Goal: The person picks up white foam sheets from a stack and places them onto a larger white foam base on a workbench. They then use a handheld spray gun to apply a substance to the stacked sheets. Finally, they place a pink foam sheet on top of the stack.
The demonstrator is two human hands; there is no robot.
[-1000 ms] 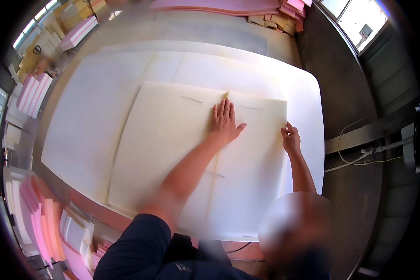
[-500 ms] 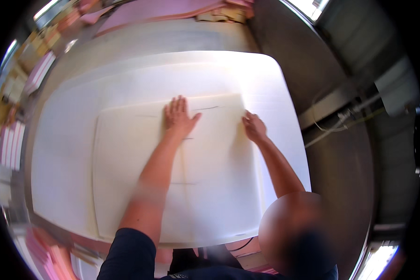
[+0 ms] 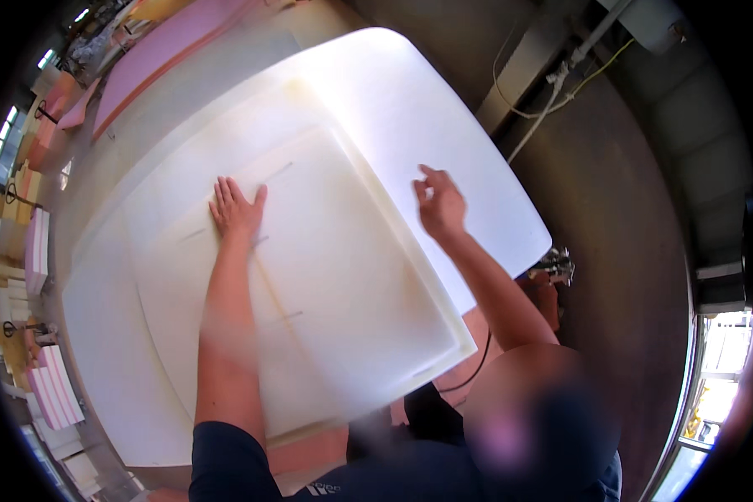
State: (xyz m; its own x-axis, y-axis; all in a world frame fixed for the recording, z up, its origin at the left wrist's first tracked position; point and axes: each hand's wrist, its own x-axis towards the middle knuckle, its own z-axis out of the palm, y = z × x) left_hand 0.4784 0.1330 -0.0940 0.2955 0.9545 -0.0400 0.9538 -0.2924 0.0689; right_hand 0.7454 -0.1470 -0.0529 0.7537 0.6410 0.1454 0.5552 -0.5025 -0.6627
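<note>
My left hand point(image 3: 238, 211) lies flat, fingers spread, on a pale off-white sheet point(image 3: 343, 251) that looks like foam. Short dark marks and a faint yellowish line run across the sheet's face. Its long right edge slants down toward my body, and a thicker border shows along that side. To the right of that edge, my right hand point(image 3: 441, 203) is over the bright white surface point(image 3: 477, 217), apart from the sheet. Its fingers are loosely bent and spaced, with nothing visible in them. Whether it touches the white surface I cannot tell.
Pink sheets point(image 3: 163, 63) lie at the far left. Striped pink-and-white blocks point(image 3: 54, 389) stand along the left side. Past the rounded right corner are a pipe and a yellow cable point(image 3: 598, 71). A dark cord point(image 3: 477, 372) hangs near my body.
The view has turned, so the sheet now slants. My right hand has come away from the sheet's right edge and its fingers have loosened. My left hand stays flat on the sheet.
</note>
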